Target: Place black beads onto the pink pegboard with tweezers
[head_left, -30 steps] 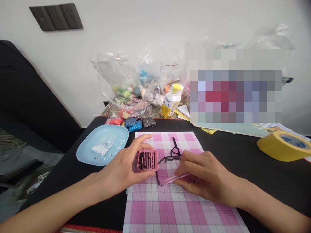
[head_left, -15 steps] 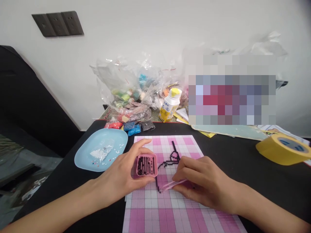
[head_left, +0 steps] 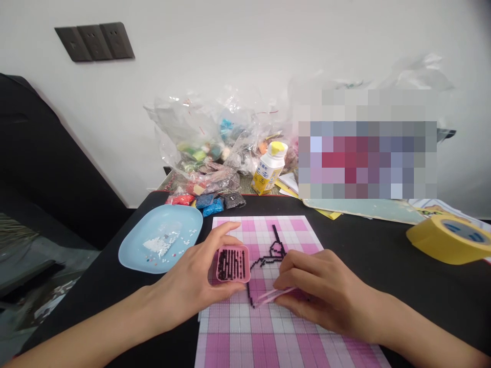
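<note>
My left hand (head_left: 203, 266) grips a small pink tray (head_left: 248, 266) between thumb and fingers. Rows of black beads (head_left: 232, 265) lie in its grooves. Pinched in my right hand (head_left: 314, 289) is a pair of pink tweezers (head_left: 268, 295), its tips at the lower end of a black bead line (head_left: 249, 294). Beneath both hands lies a pink-and-white checked pegboard (head_left: 238, 347). More black beads form an outline (head_left: 276, 240) on its upper part, partly covered by my right hand. Whether the tips hold a bead is too small to tell.
A blue plate (head_left: 132, 255) with white beads and a small bag stands at the left. Behind are bead packets (head_left: 213, 206), plastic bags (head_left: 184, 117) and a yellow-white bottle (head_left: 269, 168). A yellow tape roll (head_left: 433, 237) lies at the right on the black table (head_left: 368, 240).
The whole view has shifted slightly, with everything a little lower in the picture. Both hands keep their grips, and the tweezer tips stay at the lower end of the bead line.
</note>
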A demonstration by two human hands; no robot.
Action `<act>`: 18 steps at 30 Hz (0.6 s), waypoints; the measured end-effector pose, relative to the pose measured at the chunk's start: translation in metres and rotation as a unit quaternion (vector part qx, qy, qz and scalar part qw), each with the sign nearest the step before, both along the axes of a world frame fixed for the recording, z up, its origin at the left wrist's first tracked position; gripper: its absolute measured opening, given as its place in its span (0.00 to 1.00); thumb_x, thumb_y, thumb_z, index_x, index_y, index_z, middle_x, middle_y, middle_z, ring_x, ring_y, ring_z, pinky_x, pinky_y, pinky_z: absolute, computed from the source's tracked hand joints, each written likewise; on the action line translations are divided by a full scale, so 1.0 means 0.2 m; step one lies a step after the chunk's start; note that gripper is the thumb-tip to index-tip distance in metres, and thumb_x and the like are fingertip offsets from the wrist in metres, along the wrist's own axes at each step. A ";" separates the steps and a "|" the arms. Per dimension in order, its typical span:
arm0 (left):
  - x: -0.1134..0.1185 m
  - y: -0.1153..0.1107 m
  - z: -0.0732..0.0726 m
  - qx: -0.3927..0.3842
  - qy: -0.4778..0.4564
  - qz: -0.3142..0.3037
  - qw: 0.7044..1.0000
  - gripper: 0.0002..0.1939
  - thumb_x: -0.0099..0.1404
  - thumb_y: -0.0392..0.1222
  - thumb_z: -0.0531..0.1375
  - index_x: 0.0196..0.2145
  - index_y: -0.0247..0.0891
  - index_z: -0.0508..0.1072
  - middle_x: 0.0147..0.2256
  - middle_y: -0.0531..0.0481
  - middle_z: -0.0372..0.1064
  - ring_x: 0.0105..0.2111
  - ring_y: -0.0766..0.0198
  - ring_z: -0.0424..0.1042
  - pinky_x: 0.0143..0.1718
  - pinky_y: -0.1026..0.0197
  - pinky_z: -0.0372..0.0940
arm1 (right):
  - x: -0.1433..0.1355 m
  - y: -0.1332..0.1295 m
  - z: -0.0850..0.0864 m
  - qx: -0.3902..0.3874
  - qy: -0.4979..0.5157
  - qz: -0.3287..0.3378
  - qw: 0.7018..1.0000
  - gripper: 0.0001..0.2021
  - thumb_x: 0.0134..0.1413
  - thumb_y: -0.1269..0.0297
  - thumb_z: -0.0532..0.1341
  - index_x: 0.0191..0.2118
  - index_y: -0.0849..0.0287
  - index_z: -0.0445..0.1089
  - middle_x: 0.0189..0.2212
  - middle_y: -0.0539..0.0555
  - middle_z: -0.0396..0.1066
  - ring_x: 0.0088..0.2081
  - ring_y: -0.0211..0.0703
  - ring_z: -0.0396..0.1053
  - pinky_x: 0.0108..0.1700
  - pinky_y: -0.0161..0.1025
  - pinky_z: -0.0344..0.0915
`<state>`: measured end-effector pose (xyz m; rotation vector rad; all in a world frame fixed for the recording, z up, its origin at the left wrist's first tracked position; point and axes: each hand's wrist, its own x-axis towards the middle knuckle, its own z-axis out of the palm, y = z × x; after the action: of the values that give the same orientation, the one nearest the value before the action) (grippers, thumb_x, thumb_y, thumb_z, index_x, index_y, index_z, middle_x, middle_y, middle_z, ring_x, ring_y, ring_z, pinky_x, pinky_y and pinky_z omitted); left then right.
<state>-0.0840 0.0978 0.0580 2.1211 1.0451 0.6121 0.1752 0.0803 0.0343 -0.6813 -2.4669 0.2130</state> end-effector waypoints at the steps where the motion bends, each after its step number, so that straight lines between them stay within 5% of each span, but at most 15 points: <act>1: 0.00 0.00 0.00 0.000 0.000 0.001 1.000 0.38 0.61 0.35 0.65 0.60 0.51 0.49 0.51 0.51 0.71 0.50 0.56 0.72 0.53 0.51 0.64 | 0.00 0.00 0.00 0.000 0.000 0.000 1.000 0.06 0.66 0.65 0.56 0.41 0.59 0.68 0.31 0.50 0.66 0.27 0.33 0.62 0.26 0.32 0.58; 9: 0.00 0.00 0.00 0.012 -0.001 0.004 1.000 0.39 0.60 0.34 0.66 0.60 0.54 0.49 0.51 0.54 0.70 0.50 0.57 0.71 0.52 0.53 0.64 | 0.00 0.00 0.01 0.015 0.032 -0.003 0.999 0.05 0.66 0.65 0.56 0.42 0.59 0.67 0.31 0.51 0.68 0.29 0.34 0.67 0.27 0.31 0.59; 18: -0.01 -0.03 0.00 0.001 -0.012 -0.037 0.999 0.40 0.60 0.37 0.65 0.62 0.56 0.48 0.53 0.52 0.68 0.52 0.54 0.69 0.56 0.49 0.61 | -0.02 0.00 0.01 0.079 0.076 -0.079 0.991 0.05 0.65 0.69 0.56 0.43 0.60 0.67 0.35 0.53 0.70 0.24 0.30 0.63 0.27 0.30 0.63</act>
<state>-0.0854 0.0909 0.0574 2.1380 0.9487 0.6018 0.1705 0.0809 0.0358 -0.7586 -2.2436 0.0077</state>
